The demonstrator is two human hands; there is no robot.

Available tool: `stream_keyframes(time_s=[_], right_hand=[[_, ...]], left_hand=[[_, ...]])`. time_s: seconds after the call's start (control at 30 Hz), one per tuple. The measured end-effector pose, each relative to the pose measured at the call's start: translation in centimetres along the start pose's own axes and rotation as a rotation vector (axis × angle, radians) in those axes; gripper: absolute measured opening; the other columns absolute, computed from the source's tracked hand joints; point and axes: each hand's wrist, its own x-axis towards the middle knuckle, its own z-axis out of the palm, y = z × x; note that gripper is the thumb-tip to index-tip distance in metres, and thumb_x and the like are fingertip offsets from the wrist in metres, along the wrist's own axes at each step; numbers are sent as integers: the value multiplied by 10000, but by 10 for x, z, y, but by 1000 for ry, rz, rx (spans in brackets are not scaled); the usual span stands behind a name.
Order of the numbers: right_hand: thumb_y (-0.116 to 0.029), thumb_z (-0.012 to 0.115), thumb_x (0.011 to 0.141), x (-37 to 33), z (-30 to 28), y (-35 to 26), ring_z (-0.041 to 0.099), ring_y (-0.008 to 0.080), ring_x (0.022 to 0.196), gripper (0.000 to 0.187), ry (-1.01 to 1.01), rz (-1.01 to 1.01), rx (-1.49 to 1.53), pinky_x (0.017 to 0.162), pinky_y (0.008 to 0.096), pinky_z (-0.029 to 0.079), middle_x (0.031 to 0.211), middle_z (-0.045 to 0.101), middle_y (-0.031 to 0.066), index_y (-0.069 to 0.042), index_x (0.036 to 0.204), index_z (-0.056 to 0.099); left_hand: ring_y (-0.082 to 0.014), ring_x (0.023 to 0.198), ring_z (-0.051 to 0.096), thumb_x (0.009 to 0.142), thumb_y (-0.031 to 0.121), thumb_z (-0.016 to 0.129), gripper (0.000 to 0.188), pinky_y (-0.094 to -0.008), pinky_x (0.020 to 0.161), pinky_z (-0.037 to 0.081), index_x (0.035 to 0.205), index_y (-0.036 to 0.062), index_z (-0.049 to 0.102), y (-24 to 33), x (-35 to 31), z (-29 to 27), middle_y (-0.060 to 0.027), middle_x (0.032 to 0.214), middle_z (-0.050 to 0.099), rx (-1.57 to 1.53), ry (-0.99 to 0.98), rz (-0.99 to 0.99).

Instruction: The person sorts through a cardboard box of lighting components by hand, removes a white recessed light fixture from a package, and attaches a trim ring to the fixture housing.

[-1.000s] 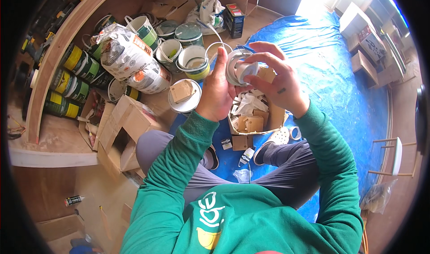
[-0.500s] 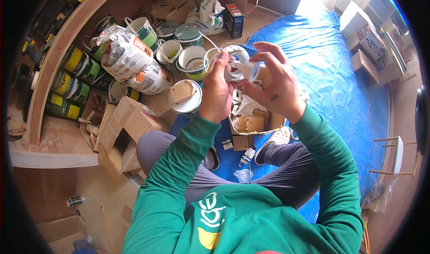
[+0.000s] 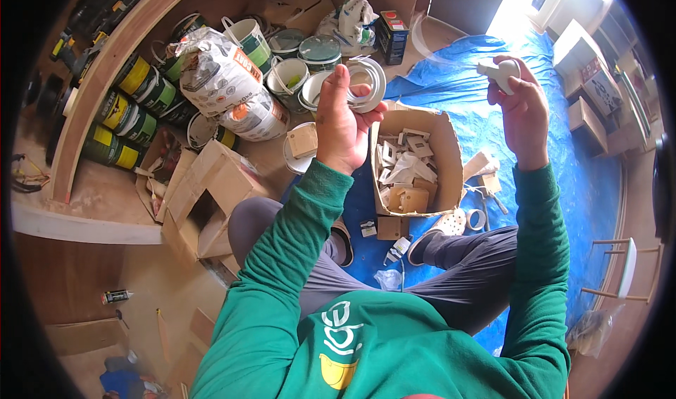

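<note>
My left hand (image 3: 339, 128) is raised ahead of me, its fingers closed round a coil of white cable (image 3: 379, 85). Farther right, my right hand (image 3: 527, 114) pinches a white bulb-shaped piece (image 3: 507, 76) with a narrow neck pointing left; its exact kind is unclear. A blurred pale strand (image 3: 421, 38) arcs in the gap between the hands, and I cannot tell where its ends join. Below and between them stands an open cardboard box (image 3: 454, 163) holding white fittings and small brown cartons.
Paint buckets (image 3: 318, 50) and filled sacks (image 3: 211, 71) crowd the left. A blue sheet (image 3: 451, 82) covers the floor ahead and to the right. A roll of tape (image 3: 476, 220) lies by my shoe. An opened carton (image 3: 211, 191) sits at my left knee.
The hands have moved apart. My right hand has carried the white piece away to the right, while the left keeps the coil. The cardboard box between them is now uncovered.
</note>
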Motion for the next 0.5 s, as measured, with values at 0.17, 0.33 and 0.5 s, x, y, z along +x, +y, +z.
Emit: stream_keyframes(time_s=[0.17, 0.33, 0.5], right_hand=[[-220, 581, 896, 3, -9, 3, 591, 127, 804, 470, -8, 67, -62, 738, 267, 493, 997, 639, 76, 29, 1294, 596], [-253, 626, 921, -8, 27, 16, 605, 129, 816, 483, -168, 190, 76, 760, 280, 510, 996, 651, 79, 17, 1320, 587], [-368, 537, 986, -13, 35, 15, 611, 178, 780, 490, -149, 296, 471, 737, 318, 498, 1026, 677, 123, 9, 1296, 580]], left_hand=[[-164, 683, 627, 1042, 427, 600, 404, -276, 606, 500, 1240, 75, 579, 2, 1, -2, -46, 871, 631, -304, -80, -193], [-151, 678, 615, 1088, 429, 499, 434, -280, 607, 479, 1322, 69, 564, -2, 0, -5, -43, 873, 637, -392, -346, -292], [-147, 728, 561, 1083, 360, 540, 489, -267, 597, 453, 1433, 23, 482, -3, -3, -5, -63, 907, 568, -506, -500, -384]])
